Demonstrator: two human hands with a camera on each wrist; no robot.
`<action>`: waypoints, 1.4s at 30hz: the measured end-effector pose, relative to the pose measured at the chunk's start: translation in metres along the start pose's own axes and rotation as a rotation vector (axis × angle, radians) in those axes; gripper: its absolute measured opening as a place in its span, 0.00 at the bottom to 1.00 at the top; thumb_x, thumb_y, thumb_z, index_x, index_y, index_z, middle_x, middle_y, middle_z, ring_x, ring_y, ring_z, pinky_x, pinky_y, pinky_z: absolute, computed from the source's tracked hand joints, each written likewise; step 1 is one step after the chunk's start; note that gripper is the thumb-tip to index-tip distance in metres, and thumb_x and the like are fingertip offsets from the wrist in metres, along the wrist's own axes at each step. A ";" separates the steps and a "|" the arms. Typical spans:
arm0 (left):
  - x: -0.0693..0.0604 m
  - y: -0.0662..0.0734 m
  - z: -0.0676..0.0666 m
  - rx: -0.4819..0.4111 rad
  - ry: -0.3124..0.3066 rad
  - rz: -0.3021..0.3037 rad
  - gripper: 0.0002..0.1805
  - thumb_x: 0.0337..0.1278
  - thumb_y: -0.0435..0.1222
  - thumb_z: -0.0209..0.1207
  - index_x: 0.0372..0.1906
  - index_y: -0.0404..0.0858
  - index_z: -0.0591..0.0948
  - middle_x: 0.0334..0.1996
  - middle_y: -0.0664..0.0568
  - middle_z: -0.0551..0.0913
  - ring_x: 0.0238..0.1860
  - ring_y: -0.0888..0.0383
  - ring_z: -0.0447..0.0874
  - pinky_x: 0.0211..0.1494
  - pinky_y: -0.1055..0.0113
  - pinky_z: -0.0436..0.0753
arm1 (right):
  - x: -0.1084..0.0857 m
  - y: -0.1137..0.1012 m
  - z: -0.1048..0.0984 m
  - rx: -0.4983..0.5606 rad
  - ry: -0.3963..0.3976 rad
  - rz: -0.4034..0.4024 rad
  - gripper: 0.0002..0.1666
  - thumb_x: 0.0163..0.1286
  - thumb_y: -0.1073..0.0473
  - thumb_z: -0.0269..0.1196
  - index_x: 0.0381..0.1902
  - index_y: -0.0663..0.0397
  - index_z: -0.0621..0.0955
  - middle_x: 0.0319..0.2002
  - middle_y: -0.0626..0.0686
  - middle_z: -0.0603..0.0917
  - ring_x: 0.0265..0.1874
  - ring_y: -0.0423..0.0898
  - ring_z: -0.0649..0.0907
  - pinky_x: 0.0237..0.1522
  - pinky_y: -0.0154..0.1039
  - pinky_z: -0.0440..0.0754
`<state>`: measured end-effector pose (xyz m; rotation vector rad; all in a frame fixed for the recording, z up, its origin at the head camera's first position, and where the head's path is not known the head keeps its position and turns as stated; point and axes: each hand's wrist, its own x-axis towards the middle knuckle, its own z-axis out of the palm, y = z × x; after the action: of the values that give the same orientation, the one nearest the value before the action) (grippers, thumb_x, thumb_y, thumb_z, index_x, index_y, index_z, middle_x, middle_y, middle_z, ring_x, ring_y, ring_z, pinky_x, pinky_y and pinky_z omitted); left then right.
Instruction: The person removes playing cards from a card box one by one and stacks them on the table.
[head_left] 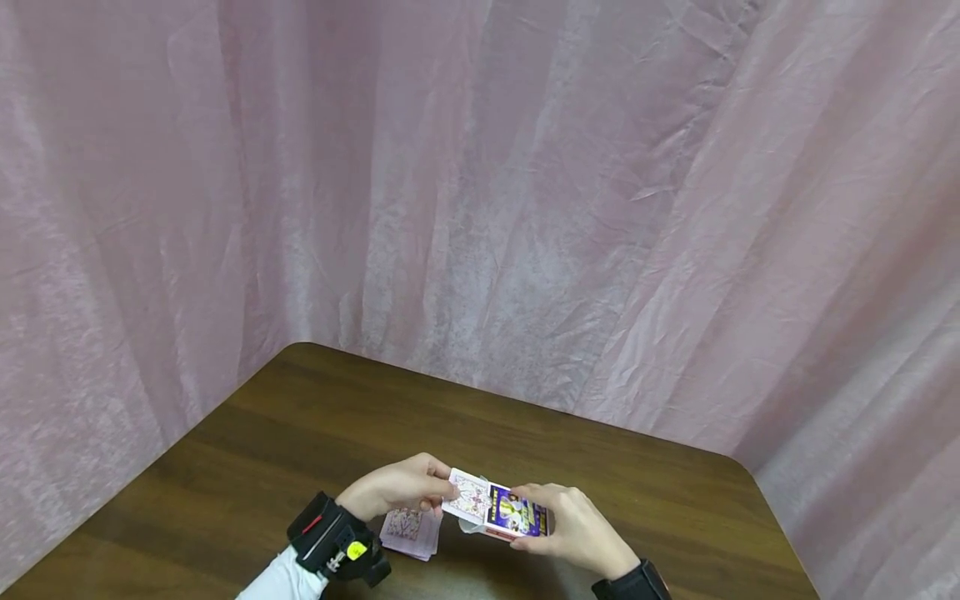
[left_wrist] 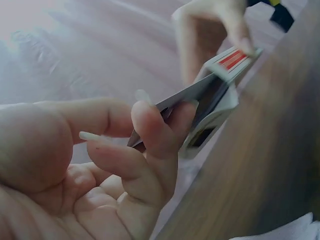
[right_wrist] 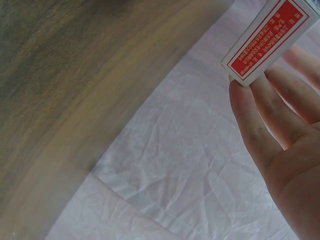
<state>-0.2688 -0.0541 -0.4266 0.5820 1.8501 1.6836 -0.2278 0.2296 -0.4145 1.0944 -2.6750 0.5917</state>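
Note:
My right hand (head_left: 572, 527) grips a purple-and-yellow playing card box (head_left: 517, 512) between thumb and fingers. The box has a white side with a red printed panel (right_wrist: 270, 39), seen in the right wrist view. Its open end faces left, with a white flap (left_wrist: 212, 122) hanging out. Playing cards (head_left: 469, 497) with patterned backs stick partway out of that end. My left hand (head_left: 401, 487) pinches their outer end between thumb and fingers. Below, a loose pile of playing cards (head_left: 411, 533) lies on the table, partly hidden by the left hand.
The dark wooden table (head_left: 360, 408) has rounded far corners. Pink curtains (head_left: 480, 208) hang close behind its far edge and along the left side. A black wrist device (head_left: 337, 542) sits on the left wrist, another black band (head_left: 633, 583) on the right.

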 end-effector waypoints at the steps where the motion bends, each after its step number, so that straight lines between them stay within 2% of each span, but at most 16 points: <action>1: -0.001 0.000 -0.004 -0.006 0.000 -0.002 0.08 0.52 0.28 0.55 0.35 0.26 0.80 0.19 0.59 0.76 0.18 0.70 0.70 0.21 0.81 0.65 | 0.000 0.000 0.000 -0.004 0.000 0.002 0.33 0.52 0.42 0.73 0.53 0.51 0.81 0.45 0.46 0.87 0.38 0.33 0.81 0.39 0.30 0.80; 6: -0.003 0.001 -0.021 -0.053 -0.002 0.000 0.18 0.46 0.27 0.54 0.44 0.20 0.79 0.24 0.58 0.80 0.21 0.69 0.69 0.24 0.81 0.67 | 0.001 -0.001 -0.002 -0.004 0.000 0.019 0.32 0.51 0.44 0.74 0.53 0.51 0.81 0.45 0.46 0.87 0.38 0.33 0.80 0.39 0.30 0.80; 9: -0.006 0.001 -0.030 -0.094 -0.001 -0.003 0.16 0.48 0.28 0.55 0.43 0.23 0.80 0.24 0.58 0.80 0.22 0.68 0.70 0.26 0.80 0.70 | 0.001 -0.001 -0.002 -0.001 -0.002 0.019 0.33 0.52 0.43 0.73 0.53 0.51 0.81 0.45 0.46 0.87 0.38 0.33 0.80 0.39 0.30 0.79; 14: -0.009 -0.001 -0.041 -0.125 -0.005 0.004 0.06 0.55 0.27 0.56 0.35 0.31 0.83 0.21 0.59 0.78 0.22 0.68 0.71 0.29 0.78 0.72 | -0.001 0.000 -0.001 -0.006 0.005 0.004 0.32 0.52 0.44 0.74 0.52 0.52 0.82 0.44 0.46 0.87 0.37 0.33 0.80 0.37 0.28 0.78; 17: -0.010 -0.002 -0.046 -0.129 0.002 0.013 0.06 0.58 0.28 0.56 0.33 0.33 0.83 0.21 0.59 0.78 0.22 0.68 0.72 0.29 0.78 0.72 | -0.001 0.001 -0.001 -0.014 0.022 -0.012 0.32 0.52 0.44 0.74 0.52 0.52 0.82 0.44 0.46 0.87 0.36 0.33 0.80 0.36 0.28 0.78; 22: -0.011 -0.006 -0.054 -0.121 0.048 0.005 0.07 0.61 0.29 0.56 0.36 0.30 0.83 0.22 0.59 0.79 0.21 0.69 0.70 0.27 0.80 0.70 | -0.001 0.002 0.001 -0.018 0.036 -0.032 0.32 0.53 0.42 0.73 0.51 0.53 0.82 0.43 0.47 0.87 0.36 0.33 0.80 0.35 0.27 0.78; 28: -0.013 -0.013 -0.062 -0.038 0.130 -0.018 0.07 0.59 0.32 0.60 0.34 0.31 0.83 0.18 0.61 0.75 0.17 0.70 0.65 0.21 0.81 0.63 | -0.002 0.002 0.001 -0.025 0.028 -0.025 0.32 0.54 0.41 0.72 0.52 0.52 0.82 0.43 0.47 0.87 0.36 0.33 0.80 0.36 0.28 0.78; 36: -0.012 -0.023 -0.068 0.004 0.195 -0.070 0.08 0.57 0.34 0.62 0.34 0.31 0.84 0.17 0.61 0.73 0.18 0.71 0.65 0.21 0.82 0.64 | -0.003 0.002 0.002 -0.019 0.023 -0.022 0.32 0.54 0.42 0.72 0.52 0.54 0.82 0.45 0.48 0.87 0.37 0.33 0.81 0.37 0.29 0.79; 42: -0.012 -0.032 -0.071 0.043 0.268 -0.123 0.11 0.55 0.34 0.64 0.35 0.27 0.84 0.17 0.60 0.76 0.18 0.71 0.71 0.22 0.83 0.69 | -0.004 0.002 0.003 0.030 -0.010 0.012 0.33 0.54 0.40 0.71 0.53 0.54 0.81 0.46 0.49 0.87 0.36 0.32 0.79 0.35 0.27 0.78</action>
<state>-0.3056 -0.1185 -0.4529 0.2624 2.0670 1.7103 -0.2264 0.2323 -0.4197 1.0928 -2.6918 0.6320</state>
